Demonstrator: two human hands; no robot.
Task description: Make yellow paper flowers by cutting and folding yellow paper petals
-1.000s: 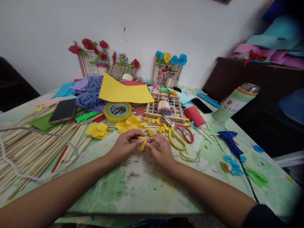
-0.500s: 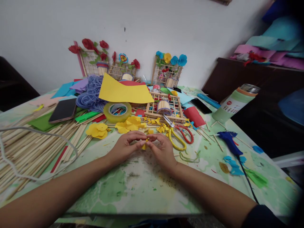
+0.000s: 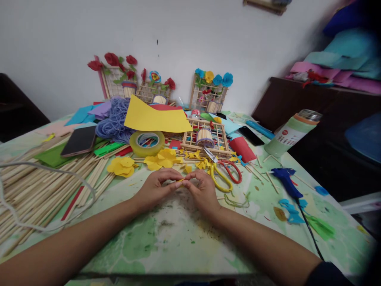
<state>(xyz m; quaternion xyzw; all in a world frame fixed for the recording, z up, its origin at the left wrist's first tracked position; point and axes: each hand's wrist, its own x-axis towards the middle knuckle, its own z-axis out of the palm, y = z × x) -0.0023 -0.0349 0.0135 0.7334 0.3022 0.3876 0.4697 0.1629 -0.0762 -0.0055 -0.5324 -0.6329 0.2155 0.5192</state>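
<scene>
My left hand point(image 3: 159, 185) and my right hand point(image 3: 202, 190) meet fingertip to fingertip above the table's middle. Both pinch one small yellow paper piece point(image 3: 181, 180), mostly hidden by the fingers. Just beyond them lie yellow paper petals point(image 3: 162, 159) and a yellow paper flower point(image 3: 122, 166). Scissors point(image 3: 222, 178) with one yellow and one red handle rest open beside my right hand. A roll of tape point(image 3: 133, 143) and a yellow sheet point(image 3: 157, 119) are farther back.
Wooden sticks point(image 3: 44, 186) and a white cable point(image 3: 89, 180) cover the left. A phone point(image 3: 79, 141) lies on the pile. On the right are a blue glue gun point(image 3: 287, 182) and a leaning bottle point(image 3: 293, 133). Stick frames point(image 3: 208, 91) with paper flowers stand behind.
The yellow piece, which hung below my fingertips, now shows only as a thin sliver between them. My hands stay together. The view has shifted slightly.
</scene>
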